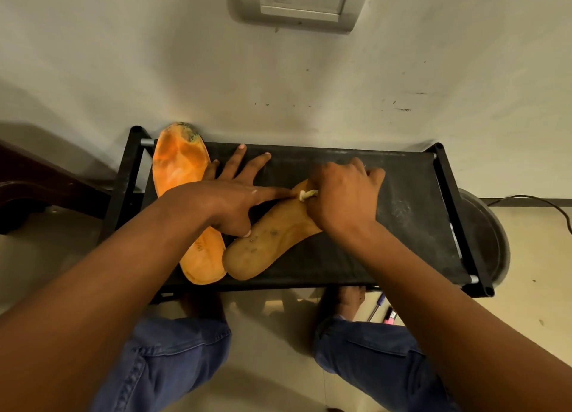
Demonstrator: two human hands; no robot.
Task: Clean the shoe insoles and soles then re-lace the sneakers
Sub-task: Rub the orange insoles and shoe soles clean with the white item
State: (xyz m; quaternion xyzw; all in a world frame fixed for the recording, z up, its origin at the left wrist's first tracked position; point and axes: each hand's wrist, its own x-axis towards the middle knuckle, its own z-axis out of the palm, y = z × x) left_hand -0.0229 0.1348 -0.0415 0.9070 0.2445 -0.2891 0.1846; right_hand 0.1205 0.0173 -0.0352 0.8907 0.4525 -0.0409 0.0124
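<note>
Black fabric-topped shoe rack (402, 225) sits against the wall and serves as the workbench, with both insoles on its top shelf. Grey round metal basin (489, 241) sits on the floor just beside the rack's right end, probably for water, though I can't see what's in it.

Bright orange foam insole (179, 176) lies at the left of the shelf, toe to the wall, dark grime at the toe tip; not being worked on now. Its heel touches or slightly overlaps the heel of the tan-brown stained insole (272, 241), which lies diagonally mid-shelf with dark spots near the heel.

Left hand (229, 191) is flat with its fingers spread, index finger and thumb pressing on the tan insole; this pins it so that scrubbing doesn't slide it. Right hand (340, 194) is curled into a fist round a small white scrubbing tool (308, 194), likely a toothbrush head or a cloth wad (mostly hidden), tip down on the insole's forefoot.

Judgement: insole cleaning in progress. No sneakers or laces in view.
</note>
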